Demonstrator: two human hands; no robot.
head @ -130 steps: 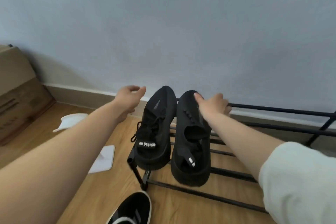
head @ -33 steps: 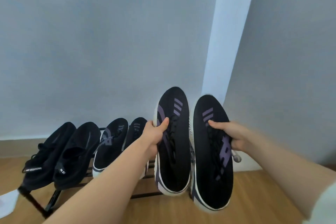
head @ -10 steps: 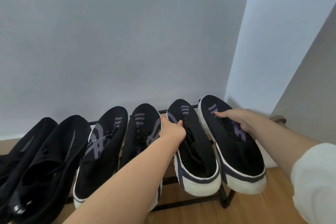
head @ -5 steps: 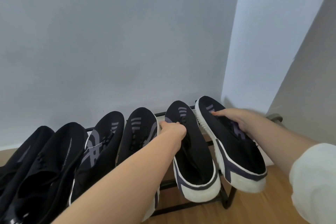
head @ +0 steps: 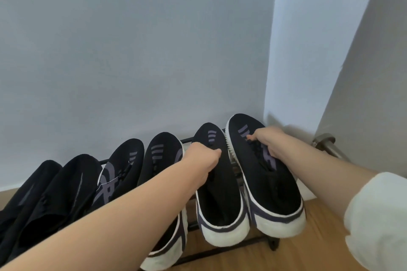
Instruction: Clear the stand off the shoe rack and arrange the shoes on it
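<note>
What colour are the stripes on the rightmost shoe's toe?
Purple, on the rightmost shoe, head view.

hands [head: 233,152] gripping shoes [head: 222,185], rack [head: 248,243]

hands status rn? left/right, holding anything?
Left hand: closed on the second shoe from the right, on the rack.
Right hand: closed on the rightmost shoe, at the laces.
</note>
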